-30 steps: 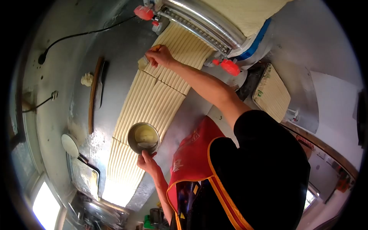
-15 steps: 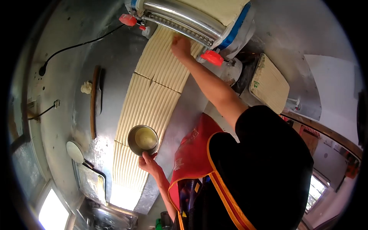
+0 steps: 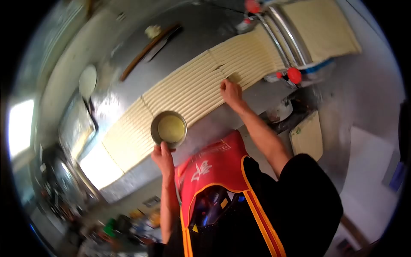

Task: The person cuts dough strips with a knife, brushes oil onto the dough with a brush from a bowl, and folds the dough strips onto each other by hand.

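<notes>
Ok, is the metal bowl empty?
Not empty: pale yellow contents show inside the metal bowl, which the left hand holds; how deep, I cannot tell.

left fingers (image 3: pixel 164 148) hold metal bowl (image 3: pixel 155 126) | right fingers (image 3: pixel 225 85) hold blurred brush (image 3: pixel 235 77) | ridged dough (image 3: pixel 188 81) beneath

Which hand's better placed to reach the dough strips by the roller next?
Probably the right hand: it's at the dough strips, nearer the roller, while the left hand holds the metal bowl.

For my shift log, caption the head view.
Left hand holding a round silver metal bowl, right hand at long, cream dough strips.
</notes>
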Demonstrator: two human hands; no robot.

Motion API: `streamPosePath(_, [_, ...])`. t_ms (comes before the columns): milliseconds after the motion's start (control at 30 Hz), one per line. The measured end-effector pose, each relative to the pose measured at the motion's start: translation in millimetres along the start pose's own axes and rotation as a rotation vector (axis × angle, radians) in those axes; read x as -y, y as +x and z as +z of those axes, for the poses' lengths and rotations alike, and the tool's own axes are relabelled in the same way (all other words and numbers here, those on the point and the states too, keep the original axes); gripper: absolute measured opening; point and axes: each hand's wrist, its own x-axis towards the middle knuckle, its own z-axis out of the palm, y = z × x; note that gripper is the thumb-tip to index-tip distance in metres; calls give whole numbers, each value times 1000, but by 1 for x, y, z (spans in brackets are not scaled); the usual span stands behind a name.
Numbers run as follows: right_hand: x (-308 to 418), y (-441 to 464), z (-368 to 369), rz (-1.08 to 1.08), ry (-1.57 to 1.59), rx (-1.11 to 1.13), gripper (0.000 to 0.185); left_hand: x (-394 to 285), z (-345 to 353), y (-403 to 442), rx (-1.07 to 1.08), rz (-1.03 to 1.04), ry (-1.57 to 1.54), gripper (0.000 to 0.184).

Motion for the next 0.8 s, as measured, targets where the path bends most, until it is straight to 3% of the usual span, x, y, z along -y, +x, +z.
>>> streamPosePath(100, [47,-41,11,-199,234,239,16,20,-25,2,-18,1,89,33])
streamPosePath(133, [61,-51,8,-72,569,357,20,21,-30,-1,-30,-16,73,33])
streamPosePath(167, [84,-62,-6,-94,553,407,20,21,-36,0,-39,-26,60,34])
streamPosePath(233, [141,-80,-50,73,1014,393,21,32,-46,3,-84,-43,23,34])
streamPosePath(267, [163,-91,-64,56,1116,435,20,36,-51,3,-83,-35,4,34])
streamPosePath(400, [219,-133,-50,174,1141,690,20,41,-64,6,-90,-54,-20,33])
streamPosePath(500, [238,-156,-14,194,1069,591,23,37,-72,8,-70,-30,-69,32])
streamPosePath(533, [235,-160,-7,136,1008,574,35,35,-76,8,-67,-32,-82,32])
streamPosePath(633, [228,-176,3,112,884,473,47,40,-86,11,-1,-7,-49,33])
streamPosePath(667, [220,-181,14,185,886,484,55,52,-88,15,5,24,-32,34])
streamPosePath(800, [232,-185,16,262,918,642,38,40,-90,16,12,33,1,35])
